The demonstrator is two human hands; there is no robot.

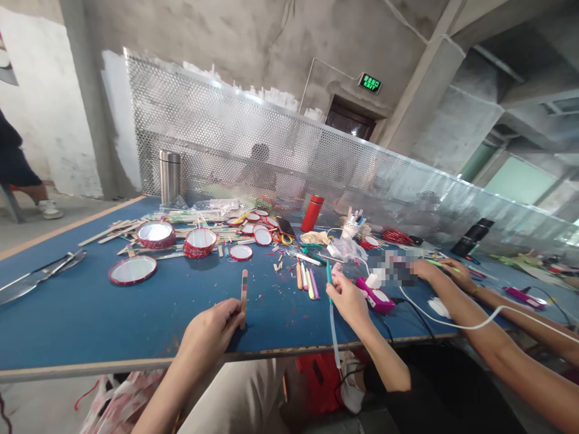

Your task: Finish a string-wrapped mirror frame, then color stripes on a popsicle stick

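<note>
My left hand (215, 328) is closed on a wooden craft stick (244, 295) with coloured marks near its top, held upright just above the blue table near its front edge. My right hand (348, 298) is closed round a teal glue gun (329, 274), and a long translucent glue stick (335, 337) hangs down from it past the table edge. Between the hands lie several marker-like sticks (311, 284) in orange, white, yellow and purple. A red-rimmed round disc (132, 270) lies flat to the left of my left hand.
Stacked red-rimmed discs (200, 241), wooden sticks (120, 231), a steel flask (170, 178) and a red bottle (312, 213) stand or lie farther back. At right are a magenta power strip (380, 301), a white cable (479, 324) and another person's arms (465, 307). Scissors-like metal tools (40, 274) lie far left.
</note>
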